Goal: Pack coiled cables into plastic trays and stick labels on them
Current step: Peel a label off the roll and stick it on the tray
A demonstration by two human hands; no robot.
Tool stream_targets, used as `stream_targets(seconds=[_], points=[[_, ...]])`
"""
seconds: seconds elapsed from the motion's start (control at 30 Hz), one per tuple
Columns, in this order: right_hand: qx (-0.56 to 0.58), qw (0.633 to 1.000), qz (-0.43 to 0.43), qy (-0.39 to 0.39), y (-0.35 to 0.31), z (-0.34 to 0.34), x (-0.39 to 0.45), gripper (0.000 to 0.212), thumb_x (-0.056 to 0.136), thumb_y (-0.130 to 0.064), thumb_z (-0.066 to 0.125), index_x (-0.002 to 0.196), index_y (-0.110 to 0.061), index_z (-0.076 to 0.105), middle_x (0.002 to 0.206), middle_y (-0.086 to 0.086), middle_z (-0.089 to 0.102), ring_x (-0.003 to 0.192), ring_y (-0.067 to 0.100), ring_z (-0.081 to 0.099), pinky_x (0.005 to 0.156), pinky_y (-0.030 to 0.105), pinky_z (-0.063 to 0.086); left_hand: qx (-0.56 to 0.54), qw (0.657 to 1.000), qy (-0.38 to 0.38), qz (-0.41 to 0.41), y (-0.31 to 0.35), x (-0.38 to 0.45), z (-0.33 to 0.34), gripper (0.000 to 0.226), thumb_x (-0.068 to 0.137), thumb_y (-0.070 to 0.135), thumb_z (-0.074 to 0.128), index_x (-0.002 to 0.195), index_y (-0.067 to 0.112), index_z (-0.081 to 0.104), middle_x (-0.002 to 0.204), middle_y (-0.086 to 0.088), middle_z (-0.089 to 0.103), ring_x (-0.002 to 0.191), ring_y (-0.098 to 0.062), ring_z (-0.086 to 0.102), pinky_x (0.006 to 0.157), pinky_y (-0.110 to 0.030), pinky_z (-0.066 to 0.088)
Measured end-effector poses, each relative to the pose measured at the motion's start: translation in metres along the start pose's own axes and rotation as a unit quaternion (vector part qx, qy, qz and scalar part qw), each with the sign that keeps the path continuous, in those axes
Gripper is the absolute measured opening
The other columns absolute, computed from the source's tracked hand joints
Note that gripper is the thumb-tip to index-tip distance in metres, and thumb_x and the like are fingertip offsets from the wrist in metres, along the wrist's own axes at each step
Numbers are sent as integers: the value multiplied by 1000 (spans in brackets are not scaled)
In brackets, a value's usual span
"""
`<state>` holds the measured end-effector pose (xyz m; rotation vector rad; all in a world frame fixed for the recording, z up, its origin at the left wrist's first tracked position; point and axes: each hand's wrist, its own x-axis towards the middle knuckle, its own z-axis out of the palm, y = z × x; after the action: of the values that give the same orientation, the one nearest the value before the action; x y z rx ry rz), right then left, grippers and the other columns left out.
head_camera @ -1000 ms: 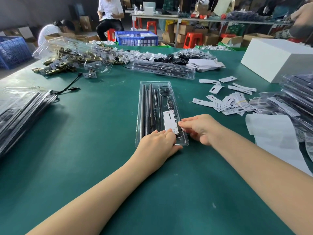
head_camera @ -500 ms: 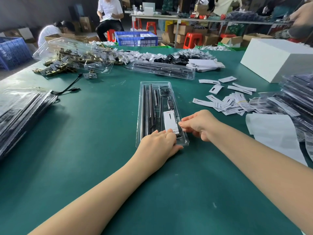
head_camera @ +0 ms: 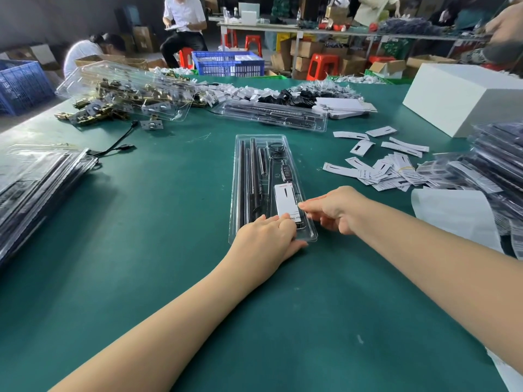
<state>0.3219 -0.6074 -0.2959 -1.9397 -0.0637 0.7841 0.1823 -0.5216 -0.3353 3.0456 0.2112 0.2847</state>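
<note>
**While both hands press, a label sits on the tray**

At frame centre a clear plastic tray [head_camera: 256,190] lies lengthwise on the green table [head_camera: 141,250]. The left hand [head_camera: 266,239] rests its curled fingers on the tray's near end, touching the white label [head_camera: 285,200]. The right hand [head_camera: 336,209] touches the tray's right edge with extended fingertips; nothing is gripped. Loose labels [head_camera: 379,169] lie at right.

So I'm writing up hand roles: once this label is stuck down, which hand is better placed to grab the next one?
Right hand, likely: the loose labels lie just beyond it, while the left hand rests on the tray.
</note>
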Motion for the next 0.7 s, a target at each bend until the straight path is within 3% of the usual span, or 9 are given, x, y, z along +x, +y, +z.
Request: stream_targets(seconds=[0.2, 0.37, 0.5, 0.7], points=[[-24, 1000, -5, 15, 2, 3, -3, 19, 82, -11, 77, 73, -7, 61, 61, 5, 57, 51, 10, 51, 37, 13, 43, 19, 1000, 4, 0, 0, 0, 1, 46, 100, 51, 33, 109, 11, 55, 118, 0, 59, 114, -17, 57, 105, -32, 35], [-36, 999, -18, 36, 2, 2, -4, 14, 78, -9, 79, 74, -8, 66, 64, 4, 61, 52, 10, 57, 43, 18, 38, 23, 1000, -3, -3, 0, 0, -1, 45, 100, 51, 33, 108, 13, 54, 114, 2, 59, 111, -16, 57, 103, -31, 36], [-25, 998, -29, 57, 3, 6, -2, 13, 77, -5, 79, 73, -10, 68, 66, 5, 63, 52, 12, 56, 50, 22, 40, -23, 1000, 15, -7, 2, -1, -4, 41, 99, 45, 44, 101, 6, 58, 104, -6, 64, 102, -25, 62, 98, -39, 43], [-33, 999, -15, -8, 6, 1, -4, 8, 87, -12, 68, 81, -18, 65, 77, 0, 65, 56, 7, 56, 49, 19, 33, -16, 1000, 18, -3, 2, -2, -3, 38, 98, 42, 48, 98, 5, 59, 102, -8, 65, 100, -27, 63, 94, -42, 46]])
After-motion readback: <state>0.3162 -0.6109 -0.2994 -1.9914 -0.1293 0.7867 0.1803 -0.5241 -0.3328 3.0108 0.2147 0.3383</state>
